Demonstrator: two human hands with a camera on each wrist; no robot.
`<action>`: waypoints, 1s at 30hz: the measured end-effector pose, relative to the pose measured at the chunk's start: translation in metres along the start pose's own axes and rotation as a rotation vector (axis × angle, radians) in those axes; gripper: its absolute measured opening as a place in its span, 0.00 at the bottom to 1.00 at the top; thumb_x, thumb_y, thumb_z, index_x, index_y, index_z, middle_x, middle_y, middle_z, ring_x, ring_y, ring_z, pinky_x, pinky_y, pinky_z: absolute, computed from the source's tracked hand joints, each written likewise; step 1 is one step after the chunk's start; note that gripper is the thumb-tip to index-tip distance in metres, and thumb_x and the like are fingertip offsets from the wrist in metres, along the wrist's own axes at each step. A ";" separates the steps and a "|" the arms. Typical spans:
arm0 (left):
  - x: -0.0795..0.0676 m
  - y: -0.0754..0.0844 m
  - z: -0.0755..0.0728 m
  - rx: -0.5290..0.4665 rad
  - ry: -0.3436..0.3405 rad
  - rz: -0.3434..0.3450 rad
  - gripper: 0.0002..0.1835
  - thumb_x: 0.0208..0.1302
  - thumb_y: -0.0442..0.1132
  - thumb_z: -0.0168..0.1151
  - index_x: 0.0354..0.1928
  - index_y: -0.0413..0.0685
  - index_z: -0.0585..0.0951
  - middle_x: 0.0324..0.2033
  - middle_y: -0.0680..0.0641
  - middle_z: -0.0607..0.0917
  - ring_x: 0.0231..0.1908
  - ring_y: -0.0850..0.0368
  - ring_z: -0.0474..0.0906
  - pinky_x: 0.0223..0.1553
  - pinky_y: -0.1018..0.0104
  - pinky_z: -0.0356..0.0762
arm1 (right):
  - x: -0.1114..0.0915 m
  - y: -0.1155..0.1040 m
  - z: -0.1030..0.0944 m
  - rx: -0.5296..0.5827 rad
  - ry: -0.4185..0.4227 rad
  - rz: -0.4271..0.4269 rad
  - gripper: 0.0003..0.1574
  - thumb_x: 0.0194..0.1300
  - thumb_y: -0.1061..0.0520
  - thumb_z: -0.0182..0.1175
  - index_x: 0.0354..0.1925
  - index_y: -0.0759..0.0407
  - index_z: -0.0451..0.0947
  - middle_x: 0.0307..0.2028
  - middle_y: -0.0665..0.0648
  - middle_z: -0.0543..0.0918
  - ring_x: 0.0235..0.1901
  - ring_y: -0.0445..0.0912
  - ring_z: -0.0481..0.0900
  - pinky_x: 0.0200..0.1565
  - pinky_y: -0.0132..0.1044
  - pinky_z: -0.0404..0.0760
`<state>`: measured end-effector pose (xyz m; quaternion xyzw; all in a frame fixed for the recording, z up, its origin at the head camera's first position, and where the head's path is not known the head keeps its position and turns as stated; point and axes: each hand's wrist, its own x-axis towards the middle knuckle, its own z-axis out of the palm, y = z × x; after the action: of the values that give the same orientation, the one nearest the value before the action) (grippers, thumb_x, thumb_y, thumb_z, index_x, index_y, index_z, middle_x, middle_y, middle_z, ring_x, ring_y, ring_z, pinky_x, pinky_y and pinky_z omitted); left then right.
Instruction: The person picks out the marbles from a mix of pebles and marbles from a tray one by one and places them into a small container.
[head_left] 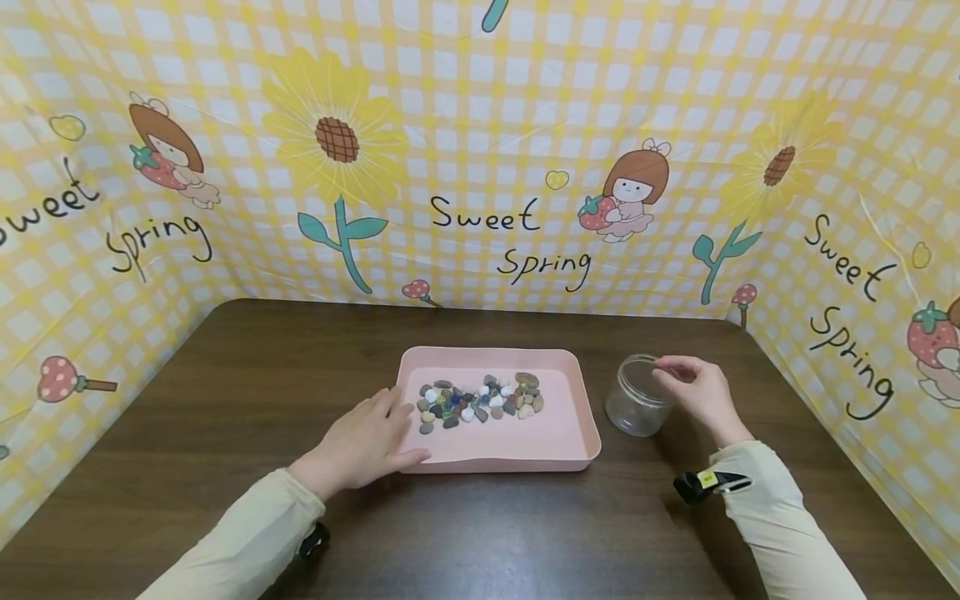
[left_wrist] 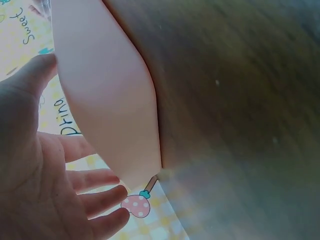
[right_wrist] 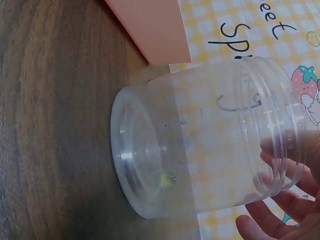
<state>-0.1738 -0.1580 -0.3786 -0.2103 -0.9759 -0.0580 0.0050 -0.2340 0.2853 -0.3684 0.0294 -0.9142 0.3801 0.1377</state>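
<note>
A shallow pink tray [head_left: 562,433] lies on the brown table, with pebbles [head_left: 528,396] and glass marbles [head_left: 456,400] clustered across its middle. My left hand [head_left: 363,437] rests at the tray's left side, thumb by the front rim and fingers loosely spread in the left wrist view. To the tray's right stands a clear, lidless jar [head_left: 636,404] with a threaded neck. One yellow-green marble [right_wrist: 165,180] shows inside it, low by the base. At the jar's mouth is my right hand [head_left: 701,396], its fingertips right at the rim and its fingers loosely bent.
A yellow checked cloth [head_left: 480,125] with flower and figure prints encloses the back and both sides of the table. Dark wooden tabletop [head_left: 480,533] extends in front of the tray. Each sleeve carries a black wrist device [head_left: 701,486].
</note>
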 end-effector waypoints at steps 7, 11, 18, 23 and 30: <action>0.000 -0.001 0.001 0.026 0.002 -0.005 0.40 0.58 0.66 0.54 0.59 0.38 0.72 0.63 0.31 0.67 0.62 0.35 0.65 0.62 0.45 0.65 | 0.001 -0.010 -0.003 -0.021 0.043 -0.044 0.17 0.61 0.55 0.61 0.43 0.65 0.81 0.47 0.67 0.82 0.34 0.20 0.69 0.37 0.15 0.68; 0.000 0.000 0.001 0.035 0.002 0.000 0.40 0.58 0.66 0.53 0.58 0.37 0.73 0.63 0.31 0.67 0.62 0.35 0.66 0.62 0.45 0.65 | 0.003 -0.025 -0.002 -0.046 0.106 -0.134 0.13 0.60 0.57 0.62 0.41 0.64 0.82 0.49 0.66 0.81 0.44 0.42 0.78 0.40 0.17 0.66; 0.000 0.001 0.001 0.019 -0.009 -0.012 0.40 0.58 0.65 0.54 0.59 0.37 0.72 0.63 0.31 0.67 0.63 0.35 0.65 0.63 0.45 0.64 | 0.009 -0.053 0.007 -0.025 0.121 -0.234 0.10 0.59 0.59 0.62 0.38 0.63 0.83 0.49 0.63 0.81 0.51 0.56 0.77 0.43 0.21 0.67; 0.000 0.000 0.000 0.009 -0.018 -0.018 0.41 0.58 0.65 0.54 0.60 0.37 0.72 0.63 0.30 0.66 0.63 0.35 0.65 0.63 0.44 0.64 | 0.013 -0.068 0.016 0.008 0.055 -0.238 0.11 0.59 0.58 0.63 0.39 0.62 0.83 0.50 0.62 0.81 0.52 0.54 0.77 0.46 0.30 0.73; 0.000 0.000 -0.001 -0.002 -0.028 -0.028 0.41 0.58 0.65 0.55 0.60 0.36 0.71 0.64 0.30 0.66 0.63 0.34 0.64 0.63 0.44 0.63 | 0.015 -0.088 0.028 0.123 -0.083 -0.216 0.14 0.61 0.57 0.62 0.43 0.64 0.81 0.50 0.63 0.81 0.51 0.54 0.77 0.52 0.50 0.76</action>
<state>-0.1738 -0.1576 -0.3775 -0.1975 -0.9786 -0.0562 -0.0097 -0.2413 0.2045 -0.3224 0.1517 -0.8857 0.4167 0.1378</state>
